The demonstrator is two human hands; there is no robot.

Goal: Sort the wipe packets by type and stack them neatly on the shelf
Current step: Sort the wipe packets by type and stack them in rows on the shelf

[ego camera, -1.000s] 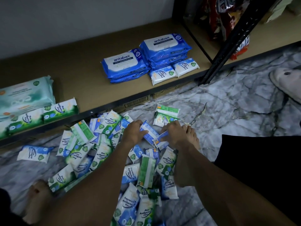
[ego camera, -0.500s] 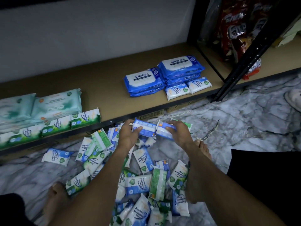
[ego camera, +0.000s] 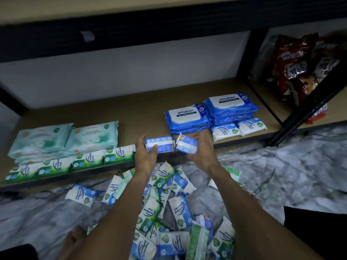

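My left hand [ego camera: 145,152] grips a small blue wipe packet [ego camera: 162,144] held back side up above the shelf's front edge. My right hand [ego camera: 201,149] holds a second small blue packet [ego camera: 186,144], tilted, right beside the first. A heap of small blue and green packets [ego camera: 165,209] lies on the floor under my arms. On the shelf board [ego camera: 135,109], large blue antabax packs [ego camera: 187,115] are stacked at the right with two small blue packets [ego camera: 238,128] in front. Large pale green packs [ego camera: 62,139] sit at the left behind a row of small green packets [ego camera: 75,162].
The floor [ego camera: 281,166] is grey marble-patterned. A black slanted shelf post [ego camera: 308,107] stands at the right, with red snack bags [ego camera: 304,66] behind it. An upper shelf rail [ego camera: 169,21] runs overhead. My bare foot [ego camera: 73,241] shows at the lower left.
Both hands have lifted the two blue packets from over the floor heap up to the shelf's front edge. The view has tilted upward, showing more of the shelf.
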